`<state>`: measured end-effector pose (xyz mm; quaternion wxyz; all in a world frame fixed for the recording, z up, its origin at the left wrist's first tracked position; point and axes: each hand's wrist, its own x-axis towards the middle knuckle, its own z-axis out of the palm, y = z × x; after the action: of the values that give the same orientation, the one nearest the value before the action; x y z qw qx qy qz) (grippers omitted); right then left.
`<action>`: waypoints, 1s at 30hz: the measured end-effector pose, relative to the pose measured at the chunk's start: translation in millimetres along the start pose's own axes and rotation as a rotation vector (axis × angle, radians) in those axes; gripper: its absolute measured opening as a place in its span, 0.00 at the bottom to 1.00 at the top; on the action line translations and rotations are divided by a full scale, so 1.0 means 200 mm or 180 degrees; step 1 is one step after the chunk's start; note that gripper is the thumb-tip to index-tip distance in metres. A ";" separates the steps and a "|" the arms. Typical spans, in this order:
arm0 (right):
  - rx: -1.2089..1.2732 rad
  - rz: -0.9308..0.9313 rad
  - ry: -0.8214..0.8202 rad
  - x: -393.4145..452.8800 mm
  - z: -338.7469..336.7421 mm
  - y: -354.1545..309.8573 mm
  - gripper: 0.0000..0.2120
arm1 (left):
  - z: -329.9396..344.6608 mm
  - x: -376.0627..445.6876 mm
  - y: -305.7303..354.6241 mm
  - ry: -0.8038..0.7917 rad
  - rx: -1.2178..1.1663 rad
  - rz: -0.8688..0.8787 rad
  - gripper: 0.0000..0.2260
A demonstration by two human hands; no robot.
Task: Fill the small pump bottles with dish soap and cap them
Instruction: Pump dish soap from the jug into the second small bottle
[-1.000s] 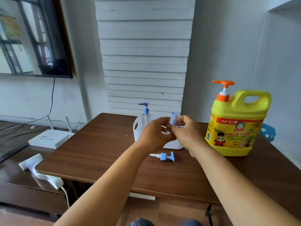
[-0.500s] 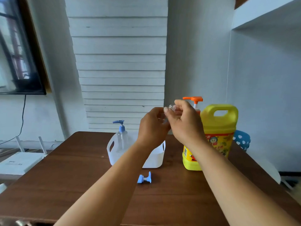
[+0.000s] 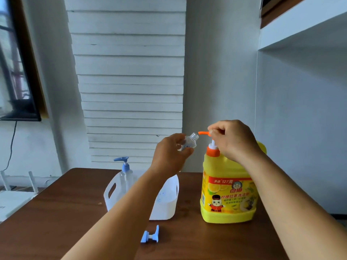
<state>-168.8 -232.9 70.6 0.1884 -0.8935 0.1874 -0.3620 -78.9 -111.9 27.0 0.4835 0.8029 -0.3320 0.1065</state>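
A small clear pump bottle (image 3: 189,142), uncapped, is tilted with its threaded neck just under the orange spout of the yellow dish soap jug (image 3: 228,192) standing at right. Its blue pump cap (image 3: 150,235) lies near on the table; another capped bottle (image 3: 125,177) stands in the white basket at left.

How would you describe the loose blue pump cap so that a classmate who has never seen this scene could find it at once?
Start at the brown wooden table and find the white tub left of the big yellow soap jug. On the bare wood in front of the tub lies the loose blue pump cap. Unlike the other blue pump, it sits on no bottle.
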 end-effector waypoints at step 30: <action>-0.0345 -0.0023 -0.0227 -0.01 0.00 -0.03 0.09 | 0.01 0.02 0.04 -0.0207 0.0544 0.0482 0.16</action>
<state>-169.1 -227.1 71.0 0.1451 -0.9154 0.1966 -0.3199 -80.2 -118.4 33.0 0.3929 0.8168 -0.3969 0.1445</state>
